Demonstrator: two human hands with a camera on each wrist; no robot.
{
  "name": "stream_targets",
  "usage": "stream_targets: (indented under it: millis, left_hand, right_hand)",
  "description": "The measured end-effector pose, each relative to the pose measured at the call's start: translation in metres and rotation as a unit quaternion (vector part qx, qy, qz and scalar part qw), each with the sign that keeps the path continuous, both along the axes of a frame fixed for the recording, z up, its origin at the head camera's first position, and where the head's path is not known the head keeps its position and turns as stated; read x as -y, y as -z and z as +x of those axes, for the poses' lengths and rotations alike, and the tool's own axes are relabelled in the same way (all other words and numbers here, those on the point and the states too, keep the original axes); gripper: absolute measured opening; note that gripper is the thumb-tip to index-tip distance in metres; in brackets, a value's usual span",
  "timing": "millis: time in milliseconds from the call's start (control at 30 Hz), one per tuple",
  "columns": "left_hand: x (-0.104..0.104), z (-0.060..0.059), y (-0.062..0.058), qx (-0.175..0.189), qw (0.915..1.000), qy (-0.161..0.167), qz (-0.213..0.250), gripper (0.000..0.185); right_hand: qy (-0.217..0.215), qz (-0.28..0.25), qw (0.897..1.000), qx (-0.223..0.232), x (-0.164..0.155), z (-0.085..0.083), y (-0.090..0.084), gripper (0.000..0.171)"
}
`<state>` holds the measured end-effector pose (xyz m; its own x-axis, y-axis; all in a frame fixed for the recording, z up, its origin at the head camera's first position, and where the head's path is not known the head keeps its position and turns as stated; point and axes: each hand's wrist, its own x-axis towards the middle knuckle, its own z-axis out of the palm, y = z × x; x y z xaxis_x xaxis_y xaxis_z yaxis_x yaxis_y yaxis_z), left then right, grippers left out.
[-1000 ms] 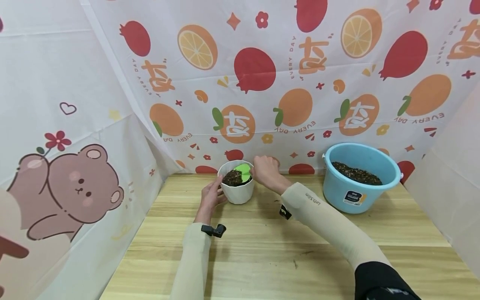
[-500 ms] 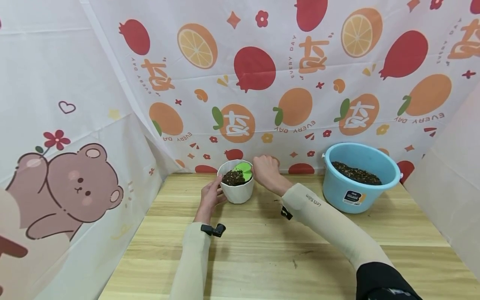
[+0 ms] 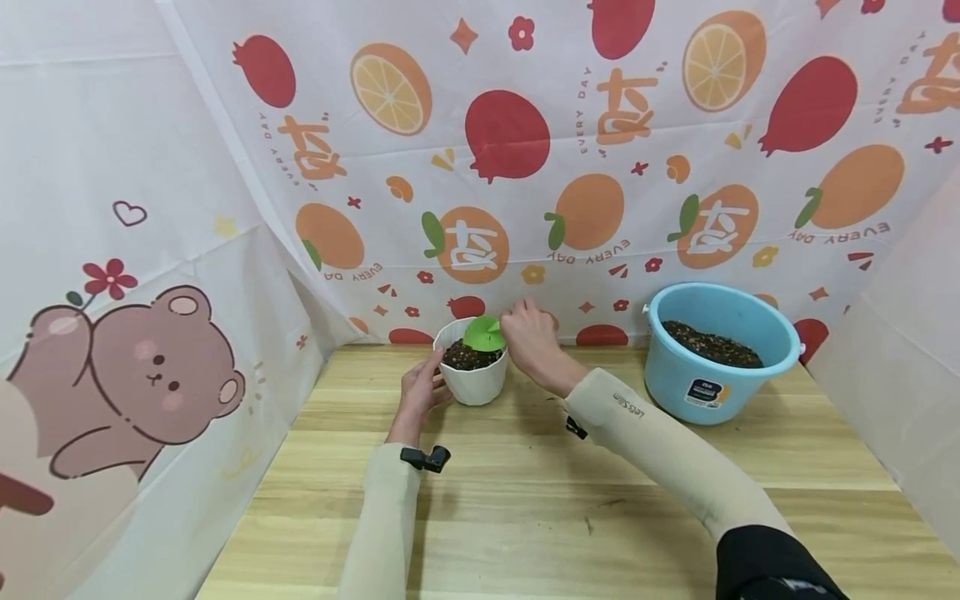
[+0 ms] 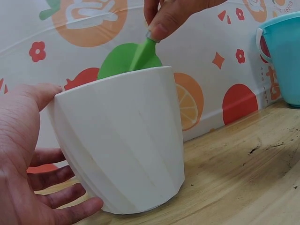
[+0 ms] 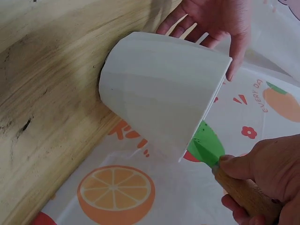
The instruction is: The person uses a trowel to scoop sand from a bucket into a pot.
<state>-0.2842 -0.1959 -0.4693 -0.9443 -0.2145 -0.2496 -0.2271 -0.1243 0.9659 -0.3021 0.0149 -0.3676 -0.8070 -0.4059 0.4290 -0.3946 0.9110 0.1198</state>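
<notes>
A white faceted flower pot [image 3: 475,385] stands on the wooden table, with dark soil [image 3: 467,357] inside. My left hand [image 3: 420,390] holds its left side, thumb at the rim and fingers spread round the wall, as the left wrist view shows. My right hand [image 3: 531,340] grips a small trowel by its wooden handle [image 5: 243,193], thumb along it near the metal collar. The trowel's green blade [image 3: 483,333] slants down over the pot's opening; its lower end is hidden behind the rim [image 4: 112,80] in the left wrist view. A few soil specks cling to the blade.
A light blue bucket [image 3: 686,385] partly filled with soil [image 3: 712,345] stands at the back right of the table [image 3: 525,500]. A fruit-printed cloth [image 3: 555,167] hangs close behind the pot. Soil crumbs [image 4: 255,149] lie on the wood.
My right hand has risen slightly, lifting and turning the trowel blade so it stands higher over the soil. My left hand stays at the pot, and the head view shifts slightly.
</notes>
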Motion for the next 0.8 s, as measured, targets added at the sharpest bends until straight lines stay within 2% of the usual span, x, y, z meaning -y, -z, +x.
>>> stream_targets:
  millis: [200, 500, 700, 800]
  left_hand:
    - [0.0, 0.001, 0.0, 0.004, 1.0, 0.0, 0.0, 0.071]
    - [0.001, 0.0, 0.001, 0.001, 1.0, -0.008, -0.001, 0.071]
    - [0.002, 0.001, 0.0, 0.005, 1.0, -0.005, -0.002, 0.069]
    - [0.001, 0.001, 0.0, 0.003, 1.0, -0.004, -0.003, 0.07]
  right_hand:
    - [-0.002, 0.013, 1.0, 0.006, -0.001, 0.002, -0.003, 0.03]
    - [-0.029, -0.017, 0.999, 0.0, -0.006, 0.002, -0.006, 0.029]
    - [-0.022, -0.042, 0.998, 0.03, -0.01, 0.0, -0.004, 0.016]
    - [-0.016, -0.054, 0.998, 0.042, -0.012, 0.0, -0.005, 0.016]
